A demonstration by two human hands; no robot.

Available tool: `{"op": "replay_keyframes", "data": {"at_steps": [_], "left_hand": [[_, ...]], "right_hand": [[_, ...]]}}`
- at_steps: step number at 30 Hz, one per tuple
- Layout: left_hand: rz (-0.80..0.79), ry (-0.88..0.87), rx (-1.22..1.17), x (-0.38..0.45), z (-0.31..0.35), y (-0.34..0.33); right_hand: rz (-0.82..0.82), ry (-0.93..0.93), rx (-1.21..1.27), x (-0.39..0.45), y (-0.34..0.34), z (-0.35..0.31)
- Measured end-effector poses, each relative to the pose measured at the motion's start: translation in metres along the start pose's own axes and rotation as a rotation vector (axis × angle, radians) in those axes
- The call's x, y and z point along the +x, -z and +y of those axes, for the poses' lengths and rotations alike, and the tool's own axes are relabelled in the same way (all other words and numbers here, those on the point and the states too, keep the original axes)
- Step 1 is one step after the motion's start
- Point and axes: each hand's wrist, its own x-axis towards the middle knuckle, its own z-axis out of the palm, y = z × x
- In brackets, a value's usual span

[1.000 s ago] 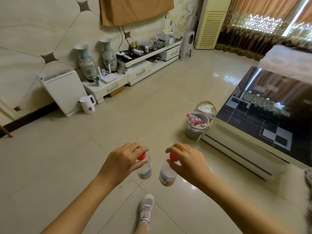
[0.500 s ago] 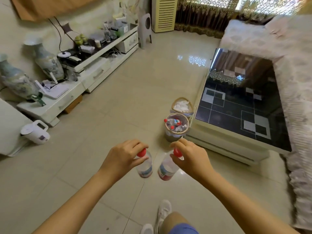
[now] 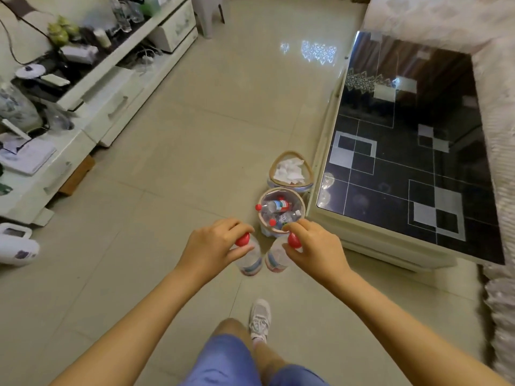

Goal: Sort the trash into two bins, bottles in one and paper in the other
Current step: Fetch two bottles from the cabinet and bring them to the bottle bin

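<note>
The left hand (image 3: 216, 245) pinches the red cap of a clear plastic bottle (image 3: 249, 259), which hangs upright below its fingers above the tiled floor (image 3: 195, 168). Just beside it, the right hand (image 3: 313, 247) pinches the red cap of a second bottle (image 3: 276, 260), tilted slightly toward the first. Both carry red and blue label bands; the print is too blurred to read. Just beyond the hands stands the bottle bin (image 3: 281, 208), holding more red-capped bottles, touching the paper bin (image 3: 289, 169) with crumpled white paper.

Bare arms (image 3: 133, 327), blue shorts (image 3: 225, 360), white sneaker (image 3: 260, 319)
</note>
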Motion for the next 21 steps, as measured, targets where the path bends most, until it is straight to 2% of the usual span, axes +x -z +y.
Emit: {"op": "replay_keyframes", "data": {"at_steps": [6, 11, 21], "left_hand": [[-0.036, 0.128, -0.155, 0.088, -0.025, -0.041], [-0.134, 0.247, -0.271, 0.162, -0.063, -0.09], [-0.325, 0.301, -0.328, 0.276, -0.118, -0.203]], "right_hand": [[-0.092, -0.132, 0.024, 0.066, -0.015, 0.054], [-0.15, -0.239, 0.028, 0.13, -0.037, 0.102], [-0.298, -0.366, 0.069, 0.23, -0.13, 0.197]]}}
